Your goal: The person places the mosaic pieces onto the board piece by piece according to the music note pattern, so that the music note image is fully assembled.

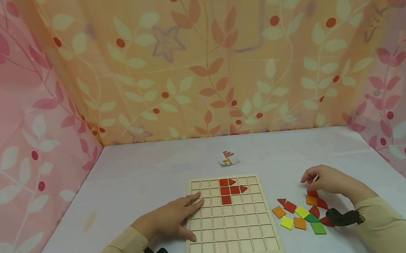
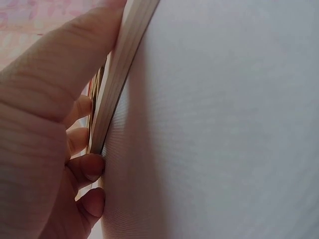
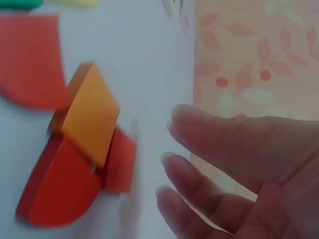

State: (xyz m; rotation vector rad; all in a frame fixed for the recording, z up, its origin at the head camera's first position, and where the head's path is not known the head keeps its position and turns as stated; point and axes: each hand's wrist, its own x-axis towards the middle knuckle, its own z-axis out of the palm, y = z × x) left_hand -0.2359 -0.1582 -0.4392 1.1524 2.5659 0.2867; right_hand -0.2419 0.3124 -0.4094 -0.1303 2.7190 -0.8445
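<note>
My left hand [image 1: 172,216] rests on the left edge of a wooden grid board [image 1: 237,237]. In the left wrist view its thumb [image 2: 65,59] touches the board's side [image 2: 119,69], with fingertips along the same edge. Red squares [image 1: 225,191] and red triangles [image 1: 243,188] lie in the upper cells of the board. Over the loose pieces at the right hovers my right hand [image 1: 327,180], its fingers loosely bent with nothing between them. Nearest to it are an orange square [image 3: 94,114], a red quarter-round piece [image 3: 62,184] and another red piece [image 3: 120,162], partly hidden behind the orange one.
Beyond the board lies a small picture card [image 1: 228,157] with a coloured pattern. Yellow [image 1: 286,222], orange [image 1: 299,223] and green pieces [image 1: 318,228] lie loose right of the board, some overlapping. Patterned cloth [image 1: 198,58] hangs behind and beside the white table.
</note>
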